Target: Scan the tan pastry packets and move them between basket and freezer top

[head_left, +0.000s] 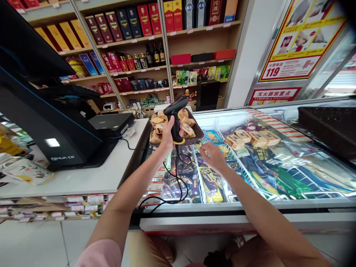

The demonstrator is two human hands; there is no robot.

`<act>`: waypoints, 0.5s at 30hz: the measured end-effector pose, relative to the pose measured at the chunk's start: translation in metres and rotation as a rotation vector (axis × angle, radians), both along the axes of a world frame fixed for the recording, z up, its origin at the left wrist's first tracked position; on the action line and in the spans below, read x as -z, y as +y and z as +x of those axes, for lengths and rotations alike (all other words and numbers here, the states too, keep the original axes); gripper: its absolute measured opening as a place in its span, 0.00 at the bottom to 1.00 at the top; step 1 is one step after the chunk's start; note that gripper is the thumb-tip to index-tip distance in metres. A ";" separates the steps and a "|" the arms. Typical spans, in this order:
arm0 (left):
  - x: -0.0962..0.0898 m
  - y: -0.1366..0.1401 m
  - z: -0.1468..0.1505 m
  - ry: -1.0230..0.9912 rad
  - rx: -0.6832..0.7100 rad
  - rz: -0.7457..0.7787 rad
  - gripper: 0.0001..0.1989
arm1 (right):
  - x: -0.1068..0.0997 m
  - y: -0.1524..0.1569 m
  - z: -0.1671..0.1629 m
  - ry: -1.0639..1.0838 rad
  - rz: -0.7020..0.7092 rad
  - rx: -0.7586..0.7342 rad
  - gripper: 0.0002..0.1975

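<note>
Right hand [213,157]: fingers curled, can't tell if holding anything. Black pistol-shaped plastic scanner [176,128] lies left of them, grip upright; left hand [167,136], nearer, wraps it. Beyond: brown woven basket [199,134], tan-wrapped packs [188,130].

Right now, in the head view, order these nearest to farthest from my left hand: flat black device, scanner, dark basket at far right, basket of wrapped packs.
1. Scanner, held in your left hand.
2. Basket of wrapped packs, just beyond it.
3. Flat black device, on the counter to the left.
4. Dark basket, at far right.
</note>
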State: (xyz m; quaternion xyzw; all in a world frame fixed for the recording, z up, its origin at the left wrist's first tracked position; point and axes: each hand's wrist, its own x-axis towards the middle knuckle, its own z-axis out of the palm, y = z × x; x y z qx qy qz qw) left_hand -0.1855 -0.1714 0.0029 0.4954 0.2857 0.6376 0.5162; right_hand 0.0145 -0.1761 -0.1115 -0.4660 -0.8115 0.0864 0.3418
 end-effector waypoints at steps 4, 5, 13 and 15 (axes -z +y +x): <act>-0.034 -0.031 -0.005 -0.026 0.020 0.001 0.23 | 0.002 -0.046 -0.037 -0.108 -0.098 -0.594 0.21; -0.040 -0.038 -0.005 -0.023 0.026 0.000 0.23 | 0.003 -0.057 -0.044 -0.132 -0.112 -0.683 0.31; -0.045 -0.061 0.004 0.004 0.063 0.001 0.23 | 0.018 -0.088 -0.084 -0.364 0.165 -0.762 0.14; -0.041 -0.060 0.005 0.032 0.052 0.005 0.23 | 0.017 -0.076 -0.079 -0.349 0.199 -0.606 0.11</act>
